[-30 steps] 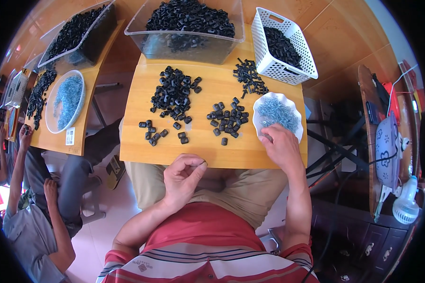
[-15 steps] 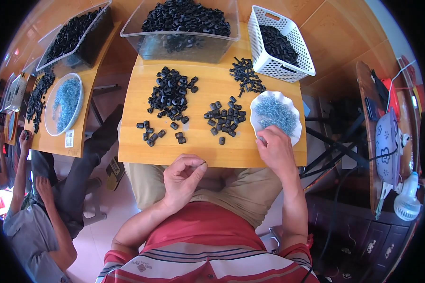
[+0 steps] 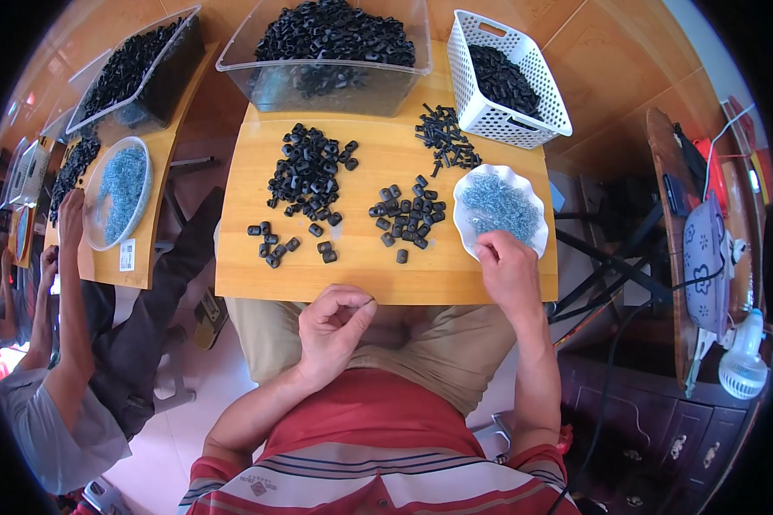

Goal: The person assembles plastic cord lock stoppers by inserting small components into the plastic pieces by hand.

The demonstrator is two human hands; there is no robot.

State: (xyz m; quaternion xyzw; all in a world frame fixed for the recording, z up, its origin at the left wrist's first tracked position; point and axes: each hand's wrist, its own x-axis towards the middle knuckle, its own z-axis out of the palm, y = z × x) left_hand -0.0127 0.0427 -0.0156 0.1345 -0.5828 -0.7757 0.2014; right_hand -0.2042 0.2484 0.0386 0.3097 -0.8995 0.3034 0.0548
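Note:
My right hand is at the near edge of a white wavy-rimmed dish, thumb and fingertips pinched together. A heap of tiny bluish, clear-looking pieces, perhaps small springs, lies in that dish. Whatever the right fingertips hold is too small to make out. Just off the table's front edge, my left hand is curled, its thumb against the bent fingers; a small dark bit shows at the tips, its kind unclear. Between the hands and the back of the table lie short black barrel-shaped pieces in a loose group.
More black pieces are piled at centre left, with thin black pins toward the back. A clear bin and a white perforated basket hold black parts behind. At left, a person's arm reaches over another table.
My right hand has shifted slightly right at the dish's near edge, its fingers still pinched. My left hand has hardly moved. The person at left has stretched an arm forward over their table.

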